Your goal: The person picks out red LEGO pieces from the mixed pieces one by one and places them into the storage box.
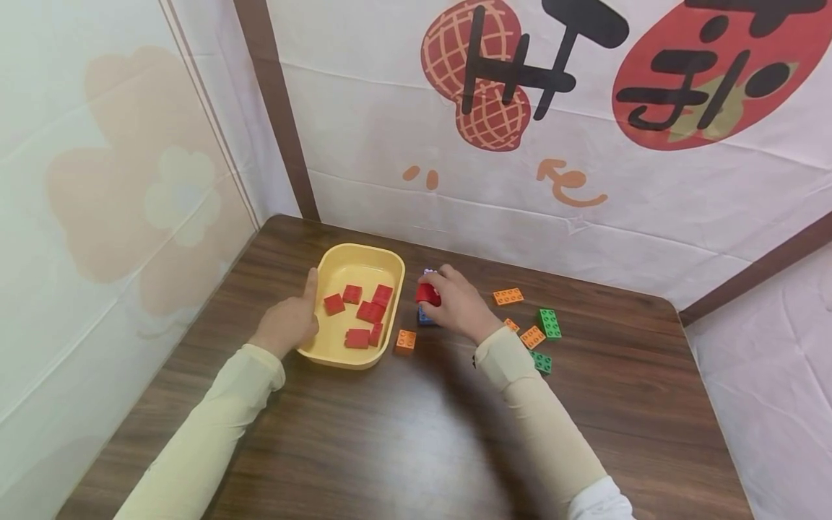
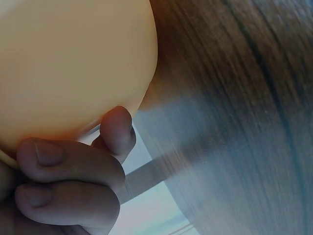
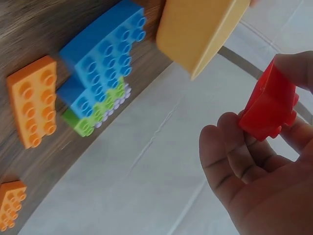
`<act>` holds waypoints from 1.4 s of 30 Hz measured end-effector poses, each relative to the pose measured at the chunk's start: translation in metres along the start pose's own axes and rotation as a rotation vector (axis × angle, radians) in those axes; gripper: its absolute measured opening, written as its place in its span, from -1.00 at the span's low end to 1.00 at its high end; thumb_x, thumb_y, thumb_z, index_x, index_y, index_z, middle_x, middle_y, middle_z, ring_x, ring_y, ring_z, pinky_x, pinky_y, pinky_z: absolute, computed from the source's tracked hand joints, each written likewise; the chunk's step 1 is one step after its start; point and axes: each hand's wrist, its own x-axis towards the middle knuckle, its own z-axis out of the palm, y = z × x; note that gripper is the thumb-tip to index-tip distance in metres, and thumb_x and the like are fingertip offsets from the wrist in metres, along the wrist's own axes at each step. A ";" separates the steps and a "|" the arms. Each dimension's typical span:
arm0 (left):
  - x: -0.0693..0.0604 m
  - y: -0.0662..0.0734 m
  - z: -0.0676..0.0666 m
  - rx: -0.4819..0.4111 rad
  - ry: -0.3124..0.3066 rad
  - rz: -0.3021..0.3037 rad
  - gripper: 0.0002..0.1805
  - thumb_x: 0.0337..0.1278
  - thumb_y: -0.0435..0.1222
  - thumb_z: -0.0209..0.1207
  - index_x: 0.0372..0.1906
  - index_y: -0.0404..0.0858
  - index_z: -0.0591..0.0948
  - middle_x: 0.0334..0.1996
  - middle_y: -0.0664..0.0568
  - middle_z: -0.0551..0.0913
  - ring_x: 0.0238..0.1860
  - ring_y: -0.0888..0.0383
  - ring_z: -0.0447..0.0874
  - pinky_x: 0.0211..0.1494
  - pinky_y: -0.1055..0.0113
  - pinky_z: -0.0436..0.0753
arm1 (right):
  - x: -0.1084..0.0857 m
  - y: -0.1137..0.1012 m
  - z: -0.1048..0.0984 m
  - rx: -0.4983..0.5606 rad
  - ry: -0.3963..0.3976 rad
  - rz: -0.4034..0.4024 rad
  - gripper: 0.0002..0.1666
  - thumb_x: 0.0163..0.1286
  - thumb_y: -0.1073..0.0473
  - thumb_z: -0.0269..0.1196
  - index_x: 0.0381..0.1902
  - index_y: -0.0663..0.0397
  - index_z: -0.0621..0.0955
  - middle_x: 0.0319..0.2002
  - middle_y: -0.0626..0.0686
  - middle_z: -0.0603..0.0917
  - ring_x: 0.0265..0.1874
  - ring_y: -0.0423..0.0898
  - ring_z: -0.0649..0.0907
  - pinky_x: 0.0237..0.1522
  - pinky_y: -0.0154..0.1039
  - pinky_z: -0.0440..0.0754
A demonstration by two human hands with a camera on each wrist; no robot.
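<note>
My right hand (image 1: 461, 305) pinches a red toy brick (image 3: 269, 103) between thumb and fingers, with the brick's studs showing in the right wrist view. It is held above the table, just right of a yellow tray (image 1: 331, 350). Several red bricks (image 1: 358, 338) lie inside that tray. At the tray's left side, my left hand (image 1: 284, 323) grips the rim, its fingers (image 2: 73, 161) curled against the wall in the left wrist view. Blue bricks (image 3: 105, 54) sit near the right hand, beside a green brick (image 3: 78, 122) and light purple studs.
An orange brick (image 1: 406, 341) lies by the tray's right side. Farther right are more orange bricks (image 1: 508, 296) and green bricks (image 1: 549, 323). The brown table (image 1: 390, 448) meets fabric walls at the back and sides.
</note>
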 end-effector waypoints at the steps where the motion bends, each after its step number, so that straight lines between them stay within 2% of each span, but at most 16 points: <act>1: 0.000 -0.001 0.000 0.000 0.001 -0.001 0.04 0.25 -0.36 0.03 0.59 -0.29 -0.42 -0.65 -0.07 0.48 -0.63 0.00 0.48 -0.51 0.11 0.45 | 0.002 -0.002 0.001 -0.003 -0.002 -0.006 -0.51 0.29 0.05 0.39 0.16 0.00 0.62 -0.15 0.02 0.50 -0.23 -0.08 0.53 -0.23 -0.20 0.60; 8: -0.002 -0.005 0.003 -0.002 0.017 -0.010 0.05 0.22 -0.36 0.04 0.59 -0.27 -0.40 -0.66 -0.06 0.48 -0.63 0.00 0.48 -0.51 0.10 0.46 | 0.015 -0.020 0.003 -0.002 -0.035 -0.038 -0.51 0.31 0.02 0.39 0.17 0.01 0.63 -0.15 0.00 0.50 -0.21 -0.09 0.50 -0.22 -0.20 0.59; 16: -0.003 -0.002 0.002 -0.018 0.011 -0.022 0.05 0.22 -0.36 0.05 0.60 -0.26 -0.38 -0.66 -0.06 0.48 -0.63 0.01 0.48 -0.51 0.11 0.45 | 0.036 -0.042 0.010 0.002 -0.080 -0.095 -0.47 0.30 0.03 0.38 0.20 0.04 0.60 -0.12 0.01 0.50 -0.17 -0.08 0.50 -0.13 -0.23 0.57; 20: -0.003 -0.002 0.001 -0.014 0.005 -0.030 0.06 0.23 -0.36 0.06 0.60 -0.25 -0.39 -0.65 -0.06 0.49 -0.62 0.00 0.48 -0.49 0.11 0.46 | 0.045 -0.053 0.018 0.044 -0.116 -0.091 -0.44 0.29 0.00 0.40 0.21 0.02 0.59 -0.10 -0.03 0.47 -0.13 -0.10 0.49 -0.10 -0.26 0.60; 24: -0.002 -0.002 0.002 -0.016 -0.002 -0.031 0.06 0.23 -0.35 0.07 0.60 -0.23 -0.40 -0.64 -0.06 0.49 -0.61 0.00 0.49 -0.47 0.10 0.47 | 0.052 -0.063 0.027 0.057 -0.141 -0.098 -0.46 0.29 0.00 0.41 0.19 0.00 0.60 -0.13 -0.06 0.44 -0.19 -0.12 0.51 -0.11 -0.29 0.60; 30: -0.002 -0.002 0.003 -0.003 0.022 -0.007 0.06 0.21 -0.35 0.07 0.61 -0.24 -0.36 -0.66 -0.06 0.49 -0.62 -0.01 0.49 -0.49 0.09 0.48 | 0.061 -0.075 0.041 0.025 -0.153 -0.144 -0.47 0.29 -0.02 0.42 0.18 -0.02 0.62 -0.16 -0.06 0.44 -0.20 -0.16 0.48 -0.17 -0.34 0.59; 33: -0.002 -0.003 0.003 -0.004 0.035 0.006 0.05 0.19 -0.36 0.07 0.61 -0.26 -0.34 -0.67 -0.05 0.48 -0.64 -0.01 0.48 -0.52 0.10 0.46 | 0.066 -0.082 0.049 0.009 -0.167 -0.164 -0.47 0.26 -0.01 0.42 0.17 -0.03 0.62 -0.13 -0.05 0.46 -0.16 -0.14 0.48 -0.13 -0.32 0.59; 39: -0.003 -0.002 0.002 -0.001 0.057 0.026 0.04 0.19 -0.36 0.08 0.61 -0.29 -0.31 -0.70 -0.03 0.46 -0.68 0.02 0.45 -0.58 0.14 0.43 | 0.074 -0.094 0.069 -0.014 -0.237 -0.191 -0.49 0.27 0.00 0.40 0.16 -0.02 0.62 -0.09 -0.02 0.50 -0.12 -0.12 0.50 -0.04 -0.27 0.57; 42: -0.004 -0.001 0.002 0.001 0.062 0.029 0.04 0.20 -0.36 0.08 0.61 -0.30 -0.31 -0.70 -0.03 0.46 -0.68 0.02 0.44 -0.58 0.14 0.43 | 0.076 -0.096 0.080 -0.034 -0.271 -0.204 -0.51 0.29 0.00 0.39 0.15 -0.04 0.63 -0.14 -0.04 0.49 -0.17 -0.14 0.50 -0.08 -0.31 0.54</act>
